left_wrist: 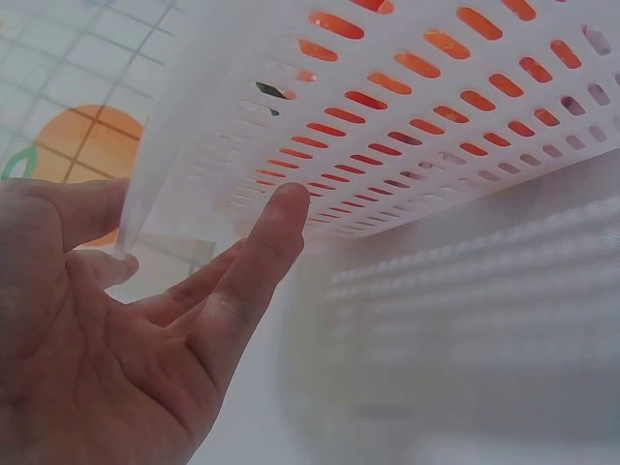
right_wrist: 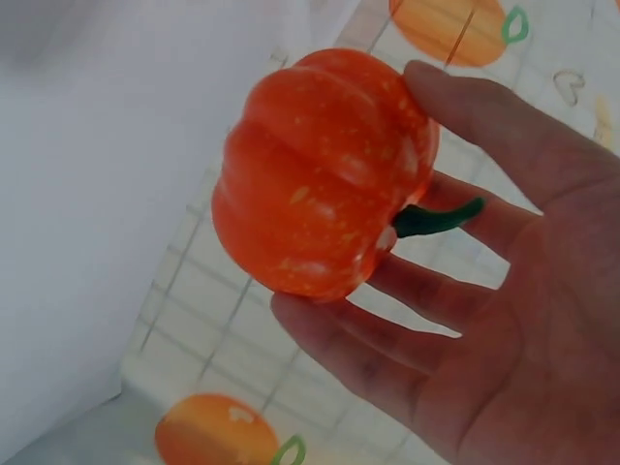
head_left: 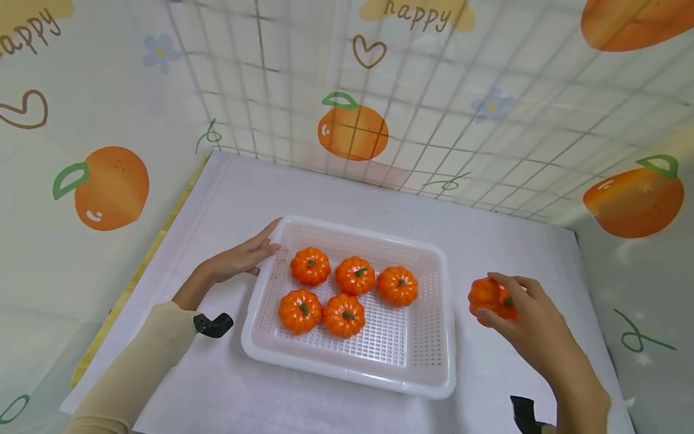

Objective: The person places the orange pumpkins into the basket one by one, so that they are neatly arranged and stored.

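Observation:
A white plastic basket [head_left: 374, 378] with slotted walls holds several small orange toy pumpkins [head_left: 355, 275], each with a green stem. At the basket's left end, my left hand [head_left: 244, 256] touches the rim and outer wall. Its fingers look mostly straight in the left wrist view, with one fingertip against the slotted wall [left_wrist: 436, 107]. To the right of the basket, my right hand [head_left: 534, 313] holds another pumpkin [right_wrist: 325, 174] between thumb and fingertips. That pumpkin's stem points toward the palm, and some fingers are partly hidden behind it.
Under the basket is a white tabletop [head_left: 228, 386] with a yellow strip [head_left: 135, 271] along its left edge. A wire grid covered with printed sheeting [head_left: 293, 78] rises at the back, and printed sheeting also stands at both sides.

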Motion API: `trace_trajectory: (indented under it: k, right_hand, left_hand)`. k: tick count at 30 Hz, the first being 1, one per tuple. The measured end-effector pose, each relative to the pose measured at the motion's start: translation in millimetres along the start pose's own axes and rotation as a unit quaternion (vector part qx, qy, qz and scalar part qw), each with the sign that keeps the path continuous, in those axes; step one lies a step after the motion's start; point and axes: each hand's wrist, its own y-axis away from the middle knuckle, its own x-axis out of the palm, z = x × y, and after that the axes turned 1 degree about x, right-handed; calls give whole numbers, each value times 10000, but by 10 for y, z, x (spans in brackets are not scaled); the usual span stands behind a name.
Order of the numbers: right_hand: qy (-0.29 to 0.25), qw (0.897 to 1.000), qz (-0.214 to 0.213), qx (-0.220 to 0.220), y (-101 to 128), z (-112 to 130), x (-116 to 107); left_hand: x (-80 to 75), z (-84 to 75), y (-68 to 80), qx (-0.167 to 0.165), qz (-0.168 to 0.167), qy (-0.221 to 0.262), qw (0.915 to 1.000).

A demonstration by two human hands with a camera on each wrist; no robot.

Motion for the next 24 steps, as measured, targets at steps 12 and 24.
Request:
trace_trajectory:
  k: [12,24]
  right_hand:
    - [-82,9973,57,-733,-88,399,125]
    - [188,9912,368,-1261,-252,695,272]
  left_hand:
    - [-5,3,-2,48,22,66,10000]
    - [-9,17,-9,149,115,201,9996]
